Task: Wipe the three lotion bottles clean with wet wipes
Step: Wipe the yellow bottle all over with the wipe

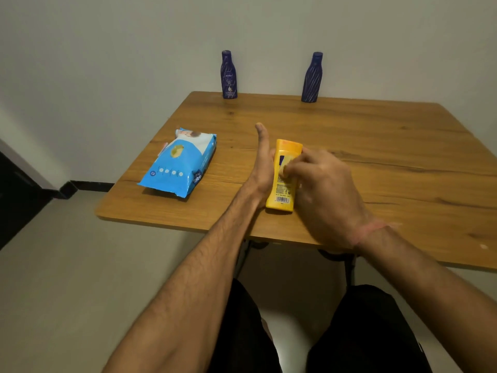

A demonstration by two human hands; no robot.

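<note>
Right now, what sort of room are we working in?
Probably a plain room at home, not a workshop: a small wooden table pushed against a bare wall, holding only a wet wipes pack, two blue lotion bottles and the yellow bottle being wiped.

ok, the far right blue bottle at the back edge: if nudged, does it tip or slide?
The right blue bottle is tall with a narrow neck on a small base, so a high push probably tips it. Its ribbed plastic looks stiff, likely easy to grip. It stands at the table back edge by the wall, so it may topple against that.
</note>
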